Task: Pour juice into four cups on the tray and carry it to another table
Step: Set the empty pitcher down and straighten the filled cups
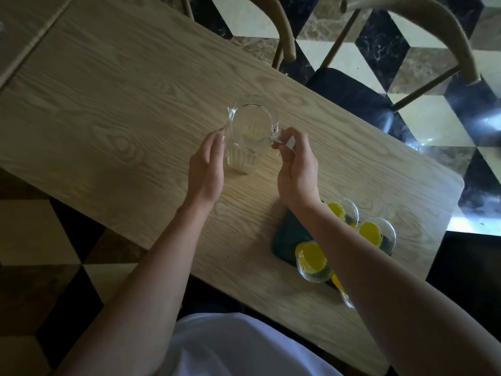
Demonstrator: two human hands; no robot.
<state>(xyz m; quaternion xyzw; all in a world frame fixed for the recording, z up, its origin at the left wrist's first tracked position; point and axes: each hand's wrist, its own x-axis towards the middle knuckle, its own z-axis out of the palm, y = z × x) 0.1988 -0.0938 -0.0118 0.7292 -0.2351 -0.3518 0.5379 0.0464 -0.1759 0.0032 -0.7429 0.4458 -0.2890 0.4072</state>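
An empty clear glass pitcher (pixel 249 131) stands upright on the wooden table (pixel 108 104). My left hand (pixel 207 166) lies flat against its left side with straight fingers. My right hand (pixel 295 164) curls its fingers round the pitcher's handle on the right. Near the table's front right corner lies a dark green tray (pixel 287 234) bearing clear plastic cups of orange juice (pixel 314 261), (pixel 375 234), (pixel 340 210). My right forearm crosses over the tray and hides part of it and of a further cup (pixel 344 294).
Two wooden chairs (pixel 423 36) with a dark seat cushion (pixel 352 93) stand beyond the table's far edge. The floor is a black, cream and brown cube pattern. A second table surface (pixel 24 25) adjoins at the top left.
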